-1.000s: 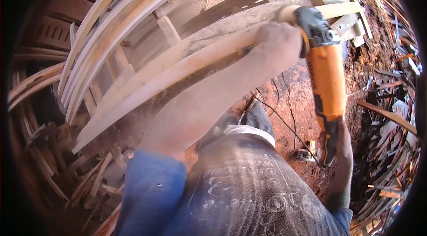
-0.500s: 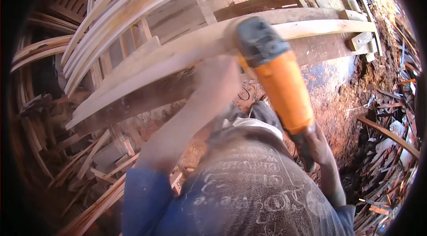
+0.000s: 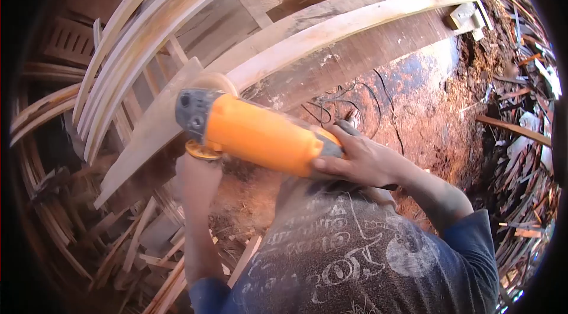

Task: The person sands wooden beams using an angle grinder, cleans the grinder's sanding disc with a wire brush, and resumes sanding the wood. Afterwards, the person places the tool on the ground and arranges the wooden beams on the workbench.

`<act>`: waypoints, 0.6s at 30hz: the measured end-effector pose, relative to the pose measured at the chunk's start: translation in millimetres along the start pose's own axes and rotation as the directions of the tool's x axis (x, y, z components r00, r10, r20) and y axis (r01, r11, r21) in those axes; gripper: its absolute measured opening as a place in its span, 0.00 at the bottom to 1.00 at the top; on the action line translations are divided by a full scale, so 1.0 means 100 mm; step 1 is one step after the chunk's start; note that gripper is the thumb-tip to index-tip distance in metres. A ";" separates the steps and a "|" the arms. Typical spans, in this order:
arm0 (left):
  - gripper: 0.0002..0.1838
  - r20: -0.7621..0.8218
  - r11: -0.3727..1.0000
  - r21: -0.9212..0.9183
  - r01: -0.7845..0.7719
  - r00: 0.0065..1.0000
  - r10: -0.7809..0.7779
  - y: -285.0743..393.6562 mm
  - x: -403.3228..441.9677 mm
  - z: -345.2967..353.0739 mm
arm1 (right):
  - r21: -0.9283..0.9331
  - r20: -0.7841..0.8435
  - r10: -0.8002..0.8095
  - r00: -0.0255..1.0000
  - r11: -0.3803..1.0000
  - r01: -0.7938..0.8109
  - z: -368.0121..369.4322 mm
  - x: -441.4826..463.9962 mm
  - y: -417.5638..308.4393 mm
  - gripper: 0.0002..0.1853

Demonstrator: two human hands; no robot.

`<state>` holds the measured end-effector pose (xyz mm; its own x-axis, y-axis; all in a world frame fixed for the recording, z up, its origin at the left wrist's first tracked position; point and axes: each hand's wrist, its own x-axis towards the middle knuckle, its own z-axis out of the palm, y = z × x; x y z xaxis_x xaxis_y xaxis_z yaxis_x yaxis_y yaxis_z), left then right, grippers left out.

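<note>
The grinder [image 3: 257, 133] is being carried toward the plank [image 3: 331, 30]'s left end, its rear being grasped by the right hand [image 3: 364, 157]; the left hand [image 3: 200, 172]'s grip is being hidden. Weight and stiffness are being suggested, both ends being best held.

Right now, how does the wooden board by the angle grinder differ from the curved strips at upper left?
The board is broad toward its left end, while the strips are narrow and lie side by side. The angle grinder overlaps the board in view, but not the strips. Both are long, curved, pale wood.
</note>
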<state>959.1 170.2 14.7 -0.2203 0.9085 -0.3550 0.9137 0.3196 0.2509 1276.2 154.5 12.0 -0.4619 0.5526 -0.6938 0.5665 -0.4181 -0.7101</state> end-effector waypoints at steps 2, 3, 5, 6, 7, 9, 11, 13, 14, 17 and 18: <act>0.16 0.074 0.997 0.005 -0.080 0.994 0.080 0.31 -0.01 0.13 | 0.101 -0.071 0.005 0.997 0.995 0.002 -0.04 -0.25 0.40 0.47; 0.18 0.103 0.986 -0.026 -0.162 0.981 0.164 0.47 0.02 0.22 | 0.201 -0.132 0.001 0.991 0.979 0.025 -0.03 -0.39 0.61 0.47; 0.19 0.168 0.955 0.009 -0.298 0.941 0.292 0.92 0.08 0.35 | 0.412 -0.256 0.010 0.967 0.906 0.099 -0.02 -0.66 0.97 0.45; 0.18 0.211 0.931 0.074 -0.358 0.918 0.336 1.23 0.14 0.38 | 0.424 -0.310 0.062 0.949 0.902 0.080 -0.09 -0.78 1.00 0.44; 0.17 0.261 0.912 0.084 -0.401 0.892 0.369 1.48 0.23 0.46 | 0.438 -0.362 0.115 0.925 0.897 0.060 -0.17 -0.91 1.03 0.42; 0.13 0.295 0.862 0.081 -0.501 0.838 0.459 1.97 0.36 0.61 | 0.545 -0.373 0.187 0.909 0.837 0.052 -0.29 -1.13 1.39 0.41; 0.10 0.261 0.784 0.066 -0.618 0.769 0.584 2.48 0.46 0.74 | 0.594 -0.418 0.204 0.885 0.799 0.096 -0.45 -1.31 1.82 0.39; 0.11 0.274 0.717 0.033 -0.697 0.696 0.664 2.98 0.55 0.93 | 0.611 -0.483 0.202 0.852 0.775 0.163 -0.68 -1.47 2.12 0.36; 0.12 0.278 0.680 0.016 -0.733 0.656 0.702 3.23 0.59 1.01 | 0.628 -0.512 0.215 0.832 0.754 0.191 -0.80 -1.54 2.20 0.35; 0.10 0.193 0.586 -0.087 -0.806 0.563 0.803 3.92 0.66 1.18 | 0.728 -0.532 0.323 0.782 0.647 0.228 -1.13 -1.69 2.36 0.33; 0.09 0.193 0.573 -0.060 -0.817 0.554 0.810 4.12 0.69 1.22 | 0.750 -0.518 0.348 0.782 0.624 0.220 -1.25 -1.74 2.47 0.33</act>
<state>1361.9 332.0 -16.2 0.6836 0.7105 -0.1673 0.6837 -0.5430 0.4876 1581.9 45.0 -27.8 0.1894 0.6600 -0.7270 -0.2598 -0.6803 -0.6854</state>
